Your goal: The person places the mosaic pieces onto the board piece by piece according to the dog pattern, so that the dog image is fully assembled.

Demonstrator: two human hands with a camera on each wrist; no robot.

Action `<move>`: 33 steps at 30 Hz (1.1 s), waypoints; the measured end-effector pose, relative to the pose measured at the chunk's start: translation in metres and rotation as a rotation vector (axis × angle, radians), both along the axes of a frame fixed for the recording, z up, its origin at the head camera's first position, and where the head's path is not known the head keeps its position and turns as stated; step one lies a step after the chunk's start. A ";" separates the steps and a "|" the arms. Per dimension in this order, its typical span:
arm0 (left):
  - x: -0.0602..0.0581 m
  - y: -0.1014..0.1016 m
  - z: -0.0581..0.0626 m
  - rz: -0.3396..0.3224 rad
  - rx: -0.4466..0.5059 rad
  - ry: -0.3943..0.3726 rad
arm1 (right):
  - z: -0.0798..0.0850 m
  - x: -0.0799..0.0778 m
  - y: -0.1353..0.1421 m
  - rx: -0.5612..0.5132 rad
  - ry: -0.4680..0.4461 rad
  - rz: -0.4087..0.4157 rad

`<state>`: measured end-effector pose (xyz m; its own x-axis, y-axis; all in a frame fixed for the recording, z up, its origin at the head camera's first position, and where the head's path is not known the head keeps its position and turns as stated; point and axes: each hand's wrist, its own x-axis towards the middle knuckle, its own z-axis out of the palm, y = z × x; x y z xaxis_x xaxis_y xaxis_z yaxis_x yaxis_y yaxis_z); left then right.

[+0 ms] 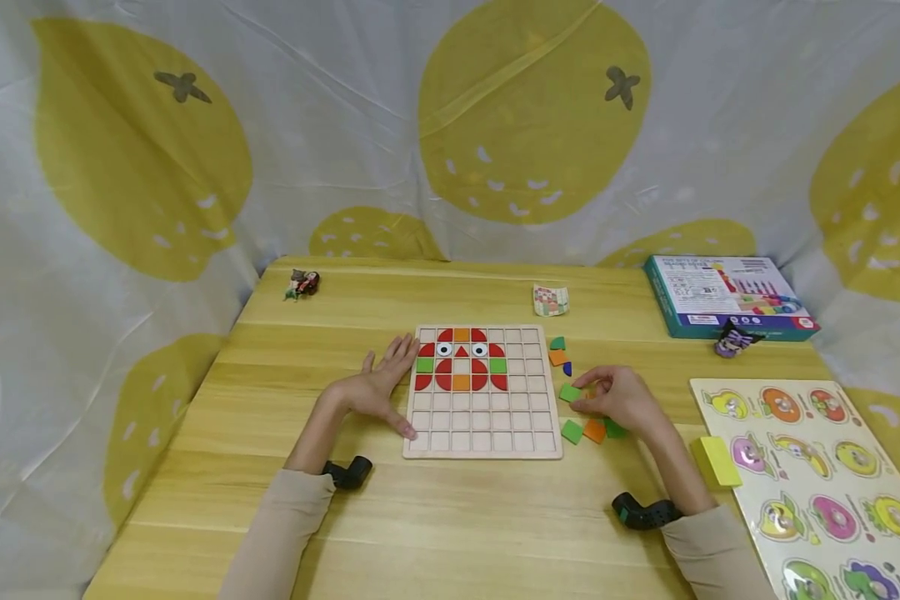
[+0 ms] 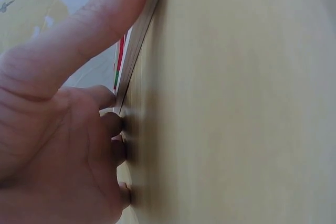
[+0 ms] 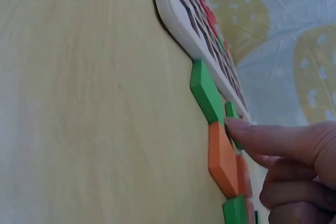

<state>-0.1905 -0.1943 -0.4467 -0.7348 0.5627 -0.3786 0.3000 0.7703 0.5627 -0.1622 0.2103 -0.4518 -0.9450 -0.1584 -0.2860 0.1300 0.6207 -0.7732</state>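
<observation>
My left hand (image 1: 375, 386) lies with fingers spread along the left edge of a wooden grid board (image 1: 480, 446), thumb by its lower left corner. In the left wrist view the thumb (image 2: 79, 35) reaches along the board's side. Red, green and orange tiles with two eye pieces form a face pattern in the board's upper rows. Right of the board, my right hand (image 1: 618, 398) pinches a green square tile (image 1: 568, 392) between thumb and fingers. Close to it lie another green tile (image 1: 572, 431) and an orange tile (image 1: 594, 430). More tiles are partly hidden under the hand.
A green quarter piece (image 1: 558, 342), an orange tile (image 1: 557, 358) and a blue piece (image 1: 567, 368) lie beside the board. Behind are a small printed card (image 1: 551, 301) and figurines (image 1: 302, 284). To the right are a box (image 1: 727, 292), a fruit puzzle board (image 1: 787, 492) and a yellow block (image 1: 716, 462).
</observation>
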 end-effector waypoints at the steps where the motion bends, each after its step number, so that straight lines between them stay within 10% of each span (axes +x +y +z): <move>1: 0.000 0.000 0.000 0.001 -0.001 -0.001 | 0.001 0.000 0.000 0.005 0.014 -0.003; 18: 0.000 0.004 -0.005 -0.015 -0.017 0.012 | 0.005 0.000 -0.130 -0.090 0.060 0.129; 33: -0.003 0.004 0.000 -0.014 -0.005 0.021 | 0.002 -0.005 -0.142 -0.100 0.049 0.144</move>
